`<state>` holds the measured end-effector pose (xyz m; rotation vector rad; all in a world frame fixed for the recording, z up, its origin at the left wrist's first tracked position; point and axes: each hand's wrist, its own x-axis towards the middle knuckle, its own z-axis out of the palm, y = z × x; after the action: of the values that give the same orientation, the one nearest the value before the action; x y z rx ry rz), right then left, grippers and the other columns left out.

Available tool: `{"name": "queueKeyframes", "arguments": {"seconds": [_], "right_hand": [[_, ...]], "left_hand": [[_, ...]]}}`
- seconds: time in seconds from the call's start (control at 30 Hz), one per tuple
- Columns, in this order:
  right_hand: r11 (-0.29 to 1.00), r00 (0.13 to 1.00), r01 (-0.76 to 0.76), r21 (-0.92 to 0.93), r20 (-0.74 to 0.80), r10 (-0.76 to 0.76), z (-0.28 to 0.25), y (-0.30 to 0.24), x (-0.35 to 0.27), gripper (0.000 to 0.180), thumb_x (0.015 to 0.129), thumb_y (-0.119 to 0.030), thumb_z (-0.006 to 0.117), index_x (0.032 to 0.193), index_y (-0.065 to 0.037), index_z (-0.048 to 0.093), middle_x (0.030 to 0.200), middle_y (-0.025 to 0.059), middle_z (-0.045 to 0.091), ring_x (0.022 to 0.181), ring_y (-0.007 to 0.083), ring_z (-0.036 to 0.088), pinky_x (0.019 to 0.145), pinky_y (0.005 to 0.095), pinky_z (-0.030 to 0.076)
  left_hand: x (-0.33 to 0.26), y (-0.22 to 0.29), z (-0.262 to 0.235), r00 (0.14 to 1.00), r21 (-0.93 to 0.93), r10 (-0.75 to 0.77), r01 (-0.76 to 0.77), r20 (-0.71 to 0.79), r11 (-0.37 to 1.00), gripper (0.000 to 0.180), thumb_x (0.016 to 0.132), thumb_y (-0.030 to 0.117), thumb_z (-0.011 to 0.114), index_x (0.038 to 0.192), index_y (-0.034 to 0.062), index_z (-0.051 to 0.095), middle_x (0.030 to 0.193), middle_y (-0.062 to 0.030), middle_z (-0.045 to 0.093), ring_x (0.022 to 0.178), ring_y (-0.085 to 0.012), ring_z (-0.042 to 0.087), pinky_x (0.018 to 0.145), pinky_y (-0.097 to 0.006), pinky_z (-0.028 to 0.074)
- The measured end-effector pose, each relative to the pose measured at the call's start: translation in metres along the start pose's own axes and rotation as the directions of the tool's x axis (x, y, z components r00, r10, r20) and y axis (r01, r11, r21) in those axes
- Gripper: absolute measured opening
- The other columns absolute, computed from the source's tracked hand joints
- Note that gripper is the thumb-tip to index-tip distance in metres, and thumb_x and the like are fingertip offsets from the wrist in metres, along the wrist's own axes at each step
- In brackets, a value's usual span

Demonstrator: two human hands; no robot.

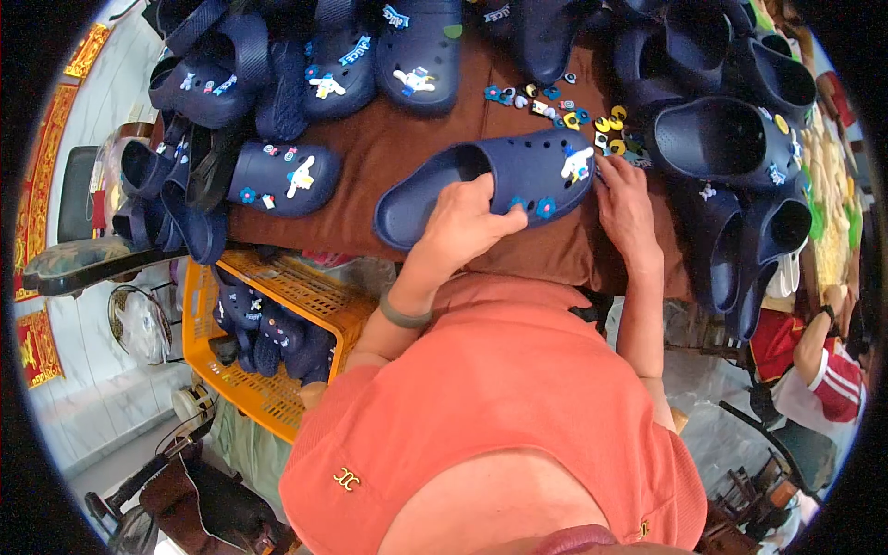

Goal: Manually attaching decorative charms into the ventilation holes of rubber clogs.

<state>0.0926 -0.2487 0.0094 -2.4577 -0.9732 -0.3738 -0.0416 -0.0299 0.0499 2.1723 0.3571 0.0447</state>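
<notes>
A navy clog [523, 166] lies on its side across the brown cloth [361, 180], its toe to the right. On its upper are a white character charm [575, 165] and blue flower charms [546, 206]. My left hand [472, 217] is closed on the clog, fingers inside the foot opening and thumb by the flowers. My right hand [627, 203] rests just past the toe, fingers stretched toward the loose charms [610, 125]; nothing shows in it. These small charms are yellow, blue, white and black. Another decorated navy clog [287, 178] lies to the left.
Many navy clogs [421, 55] crowd the far edge. More clogs [712, 148] are stacked at right. An orange crate [277, 287] with clogs inside stands below the table at left. Another person's arm [819, 338] shows at far right.
</notes>
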Motion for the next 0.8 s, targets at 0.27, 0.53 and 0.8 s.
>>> {"name": "queueKeyframes", "arguments": {"seconds": [0.27, 0.53, 0.8], "right_hand": [[0.994, 0.993, -0.046, 0.100, 0.115, 0.034, 0.003, -0.002, -0.011, 0.034, 0.082, -0.001, 0.061, 0.116, 0.000, 0.062, 0.120, 0.0178, 0.056, 0.108, 0.0377, 0.052, 0.093, 0.0437, 0.046], [0.981, 0.987, -0.108, -0.160, 0.103, 0.126, -0.004, 0.007, -0.009, 0.019, 0.090, -0.008, 0.057, 0.106, 0.001, 0.063, 0.103, 0.0173, 0.063, 0.096, 0.0354, 0.059, 0.082, 0.0431, 0.050], [0.987, 0.963, -0.137, 0.085, -0.222, 0.153, 0.009, 0.014, -0.001, 0.014, 0.094, -0.016, 0.057, 0.102, -0.004, 0.061, 0.096, 0.0158, 0.064, 0.083, 0.0347, 0.062, 0.070, 0.0445, 0.051]], "left_hand": [[0.003, -0.017, -0.005, 0.968, -0.461, 0.073, 0.049, 0.242, 0.886, 0.033, 0.086, 0.025, 0.070, 0.097, -0.0061, 0.067, 0.078, -0.0066, 0.068, 0.070, -0.0109, 0.058, 0.067, -0.030, 0.051], [0.002, -0.013, 0.015, 0.959, -0.753, 0.192, 0.031, 0.207, 0.657, 0.035, 0.096, 0.011, 0.055, 0.128, -0.0029, 0.053, 0.119, -0.0050, 0.061, 0.106, -0.0128, 0.056, 0.095, -0.029, 0.045], [0.002, -0.015, 0.015, 0.946, -0.727, 0.195, 0.059, 0.260, 0.684, 0.036, 0.093, 0.008, 0.055, 0.127, -0.0036, 0.053, 0.118, -0.0056, 0.061, 0.106, -0.0129, 0.056, 0.095, -0.029, 0.045]]}}
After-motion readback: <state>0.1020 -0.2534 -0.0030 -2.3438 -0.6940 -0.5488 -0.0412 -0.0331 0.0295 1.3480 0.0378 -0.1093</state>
